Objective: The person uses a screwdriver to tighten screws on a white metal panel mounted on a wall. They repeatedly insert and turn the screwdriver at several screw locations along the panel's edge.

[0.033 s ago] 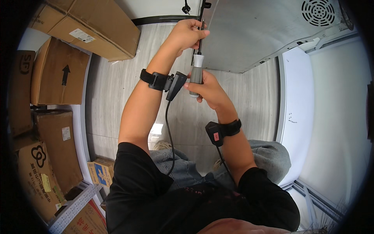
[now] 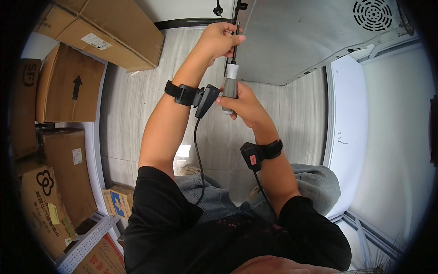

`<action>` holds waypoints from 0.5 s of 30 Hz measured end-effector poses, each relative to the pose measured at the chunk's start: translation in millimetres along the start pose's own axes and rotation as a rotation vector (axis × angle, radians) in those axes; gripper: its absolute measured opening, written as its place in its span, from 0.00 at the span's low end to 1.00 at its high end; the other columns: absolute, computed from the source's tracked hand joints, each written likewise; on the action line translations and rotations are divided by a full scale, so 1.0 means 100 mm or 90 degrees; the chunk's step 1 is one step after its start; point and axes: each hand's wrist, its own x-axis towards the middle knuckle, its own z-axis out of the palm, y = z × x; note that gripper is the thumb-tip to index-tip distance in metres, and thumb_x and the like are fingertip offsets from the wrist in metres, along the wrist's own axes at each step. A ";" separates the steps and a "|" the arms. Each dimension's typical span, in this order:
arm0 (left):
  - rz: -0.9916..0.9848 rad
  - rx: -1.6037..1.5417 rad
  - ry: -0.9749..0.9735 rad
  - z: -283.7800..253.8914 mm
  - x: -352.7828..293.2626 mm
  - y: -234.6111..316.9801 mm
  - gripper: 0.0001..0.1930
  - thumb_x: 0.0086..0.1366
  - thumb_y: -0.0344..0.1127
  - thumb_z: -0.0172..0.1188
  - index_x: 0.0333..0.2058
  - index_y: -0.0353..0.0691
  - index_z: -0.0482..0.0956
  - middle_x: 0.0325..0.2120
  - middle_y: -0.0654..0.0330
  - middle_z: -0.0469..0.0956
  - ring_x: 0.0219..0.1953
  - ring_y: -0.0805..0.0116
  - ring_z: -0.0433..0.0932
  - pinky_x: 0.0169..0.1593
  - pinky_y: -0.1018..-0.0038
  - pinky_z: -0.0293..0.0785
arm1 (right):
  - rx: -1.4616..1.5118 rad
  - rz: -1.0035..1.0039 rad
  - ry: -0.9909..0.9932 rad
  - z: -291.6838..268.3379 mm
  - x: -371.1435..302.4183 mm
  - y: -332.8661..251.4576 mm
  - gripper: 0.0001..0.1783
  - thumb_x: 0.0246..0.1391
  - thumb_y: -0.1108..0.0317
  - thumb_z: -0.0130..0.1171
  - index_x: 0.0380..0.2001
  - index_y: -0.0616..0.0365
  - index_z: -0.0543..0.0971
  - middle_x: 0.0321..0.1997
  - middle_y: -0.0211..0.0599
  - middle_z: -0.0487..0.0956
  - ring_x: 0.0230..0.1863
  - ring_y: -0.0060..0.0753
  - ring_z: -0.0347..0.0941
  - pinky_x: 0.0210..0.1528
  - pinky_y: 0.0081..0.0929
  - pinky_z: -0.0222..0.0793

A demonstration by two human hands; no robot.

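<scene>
A screwdriver (image 2: 230,86) with a grey handle, a white collar and a long dark shaft points up and away from me. Its handle is wrapped by my right hand (image 2: 244,105), thumb across the front. Farther up, my left hand (image 2: 222,41) is closed, thumb and fingers pinching the shaft a little below the tip. The tip is next to the left edge of a large grey metal panel (image 2: 283,45), where a dark strip runs. Whether the tip touches anything there cannot be made out. Each forearm wears a black strap with a cabled black device.
Cardboard boxes (image 2: 70,86) are stacked along the left, and a larger carton (image 2: 118,36) stands at the far left. A black plug (image 2: 218,9) hangs by the back wall. To the right is a white panel (image 2: 349,128). My knees are bent above the grey plank floor (image 2: 137,114).
</scene>
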 end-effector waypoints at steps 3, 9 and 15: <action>-0.013 -0.035 0.006 0.01 -0.01 0.01 0.12 0.64 0.31 0.56 0.45 0.37 0.75 0.28 0.61 0.79 0.25 0.76 0.78 0.28 0.77 0.76 | 0.033 -0.027 -0.018 -0.03 -0.03 -0.02 0.26 0.46 0.69 0.64 0.47 0.61 0.67 0.35 0.32 0.71 0.31 0.24 0.71 0.25 0.22 0.71; -0.026 -0.092 0.010 0.01 0.01 -0.01 0.12 0.64 0.30 0.55 0.45 0.35 0.74 0.28 0.61 0.79 0.25 0.75 0.78 0.27 0.78 0.75 | 0.119 -0.111 -0.047 -0.16 -0.03 0.08 0.27 0.44 0.72 0.65 0.48 0.61 0.67 0.35 0.31 0.72 0.32 0.24 0.72 0.30 0.25 0.72; -0.006 -0.008 0.022 0.01 0.00 0.02 0.11 0.61 0.31 0.59 0.42 0.35 0.76 0.26 0.63 0.78 0.22 0.77 0.75 0.27 0.78 0.76 | 0.049 -0.038 0.026 -0.06 -0.01 0.04 0.29 0.43 0.74 0.66 0.49 0.62 0.67 0.36 0.33 0.73 0.33 0.24 0.73 0.37 0.26 0.72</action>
